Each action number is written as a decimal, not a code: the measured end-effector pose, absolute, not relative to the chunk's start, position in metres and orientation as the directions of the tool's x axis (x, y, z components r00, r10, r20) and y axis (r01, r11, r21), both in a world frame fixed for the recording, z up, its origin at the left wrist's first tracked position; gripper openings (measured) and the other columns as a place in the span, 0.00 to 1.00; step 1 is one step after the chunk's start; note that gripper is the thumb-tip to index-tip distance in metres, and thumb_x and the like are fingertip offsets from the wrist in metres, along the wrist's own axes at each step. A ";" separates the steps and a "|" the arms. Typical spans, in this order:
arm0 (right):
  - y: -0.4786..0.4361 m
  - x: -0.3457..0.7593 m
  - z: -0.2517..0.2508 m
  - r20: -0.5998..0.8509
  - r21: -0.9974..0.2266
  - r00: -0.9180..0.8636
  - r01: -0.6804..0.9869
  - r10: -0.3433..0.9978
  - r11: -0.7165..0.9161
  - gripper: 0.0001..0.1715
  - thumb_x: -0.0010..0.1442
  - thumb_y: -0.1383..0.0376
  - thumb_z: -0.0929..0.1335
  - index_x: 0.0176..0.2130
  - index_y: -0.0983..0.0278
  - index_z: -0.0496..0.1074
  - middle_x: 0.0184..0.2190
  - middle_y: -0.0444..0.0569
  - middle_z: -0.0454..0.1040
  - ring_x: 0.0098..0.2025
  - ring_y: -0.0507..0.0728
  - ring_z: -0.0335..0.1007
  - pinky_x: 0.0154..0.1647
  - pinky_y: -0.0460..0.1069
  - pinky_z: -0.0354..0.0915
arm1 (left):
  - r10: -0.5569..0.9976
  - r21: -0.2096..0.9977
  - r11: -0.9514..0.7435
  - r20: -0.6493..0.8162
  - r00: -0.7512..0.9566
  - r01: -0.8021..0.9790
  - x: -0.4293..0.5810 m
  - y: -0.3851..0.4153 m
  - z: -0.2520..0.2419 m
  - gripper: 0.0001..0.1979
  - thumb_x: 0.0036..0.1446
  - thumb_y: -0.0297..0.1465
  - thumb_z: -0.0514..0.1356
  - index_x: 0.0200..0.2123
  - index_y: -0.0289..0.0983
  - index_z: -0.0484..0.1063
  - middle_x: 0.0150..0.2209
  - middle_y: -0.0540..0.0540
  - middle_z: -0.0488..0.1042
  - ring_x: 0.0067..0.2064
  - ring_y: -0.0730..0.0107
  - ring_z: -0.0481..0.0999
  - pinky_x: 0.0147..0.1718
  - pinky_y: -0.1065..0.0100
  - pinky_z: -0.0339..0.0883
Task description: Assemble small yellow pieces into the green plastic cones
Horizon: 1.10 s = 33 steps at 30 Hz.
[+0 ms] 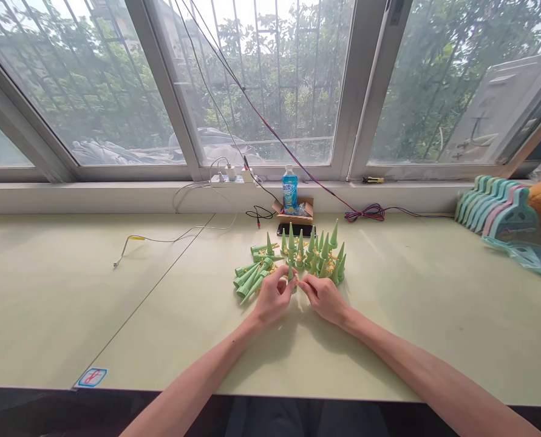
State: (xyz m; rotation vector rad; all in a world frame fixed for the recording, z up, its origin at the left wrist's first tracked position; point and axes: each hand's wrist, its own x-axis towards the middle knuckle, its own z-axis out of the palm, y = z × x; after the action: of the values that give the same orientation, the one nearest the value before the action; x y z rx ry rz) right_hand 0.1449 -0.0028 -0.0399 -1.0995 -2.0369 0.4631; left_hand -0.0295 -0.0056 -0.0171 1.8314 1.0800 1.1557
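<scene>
In the head view, the left hand (274, 297) and the right hand (322, 297) meet near the middle of the tabletop (434, 315), well in from its near edge. Their fingers (285, 280) are pinched together on one small green cone (291, 271), held between both hands just above the surface.

The step in hand looks like fitting or setting up this single cone. The next move likely calls for a fine, steady pinch and a clear spot among its neighbours.

The held cone stands upright, tip up, with its long axis roughly vertical. Just behind it, toward the far edge, a cluster of upright cones (318, 249) points the same way. To the left, a pile of lying cones (252, 276) rests flat, tips mostly toward the near left corner.
</scene>
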 end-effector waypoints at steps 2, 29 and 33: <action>-0.002 0.145 -0.041 0.448 -0.612 -0.337 0.559 0.828 0.559 0.24 0.71 0.57 0.55 0.25 0.61 0.58 0.18 0.41 0.58 0.19 0.50 0.51 0.23 0.46 0.50 | 0.902 0.869 -0.412 0.347 0.258 0.274 -0.029 -0.006 -0.018 0.09 0.62 0.37 0.56 0.39 0.38 0.68 0.29 0.50 0.68 0.21 0.79 0.57 0.19 0.73 0.51; -0.005 0.144 -0.037 0.452 -0.624 -0.300 0.566 0.840 0.538 0.22 0.70 0.57 0.56 0.26 0.61 0.60 0.18 0.40 0.58 0.18 0.50 0.51 0.23 0.46 0.50 | 0.911 0.863 -0.403 0.348 0.220 0.305 -0.029 -0.006 -0.018 0.09 0.62 0.38 0.56 0.39 0.37 0.67 0.30 0.49 0.69 0.21 0.78 0.61 0.20 0.72 0.52; -0.008 0.144 -0.034 0.438 -0.672 -0.298 0.518 0.848 0.529 0.15 0.69 0.56 0.59 0.40 0.63 0.67 0.17 0.37 0.60 0.18 0.50 0.54 0.23 0.46 0.53 | 0.918 0.872 -0.392 0.347 0.194 0.294 -0.029 -0.007 -0.013 0.10 0.62 0.38 0.56 0.38 0.37 0.67 0.33 0.49 0.70 0.20 0.80 0.59 0.20 0.73 0.52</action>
State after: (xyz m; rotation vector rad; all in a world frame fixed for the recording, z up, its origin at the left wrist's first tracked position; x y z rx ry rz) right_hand 0.1441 -0.0078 -0.0340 -1.1116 -1.9711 0.5249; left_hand -0.0290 -0.0065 -0.0132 1.8111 1.1362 1.2030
